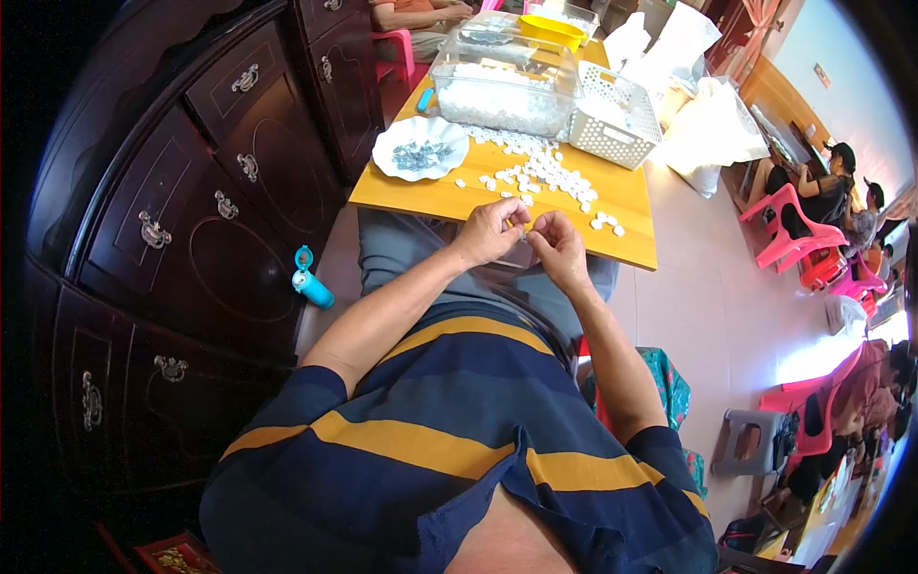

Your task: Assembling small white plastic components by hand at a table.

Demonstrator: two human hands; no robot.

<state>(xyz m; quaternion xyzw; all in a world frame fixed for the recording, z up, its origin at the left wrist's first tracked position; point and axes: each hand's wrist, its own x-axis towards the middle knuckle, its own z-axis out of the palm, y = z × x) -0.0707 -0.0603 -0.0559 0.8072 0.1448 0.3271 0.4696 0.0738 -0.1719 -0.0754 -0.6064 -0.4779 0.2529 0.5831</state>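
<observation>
Plate (421, 150) left of caps (540, 172), tub (505, 86) behind them.

The shirt (459, 450) is navy with yellow stripes. The surface (449, 196) is yellow-orange wood, strewn with small white pieces (540, 172). A white dish (421, 148) holds grey-blue bits. The clear tub (507, 81) is filled with more white pieces; beside it stands a white perforated basket (617, 120), and behind it a yellow tray (550, 29). The cabinet (191, 220) is dark reddish brown with silver handles. A bright blue bottle (311, 282) lies on the pale floor (708, 306). The chairs (789, 234) are pink.
</observation>
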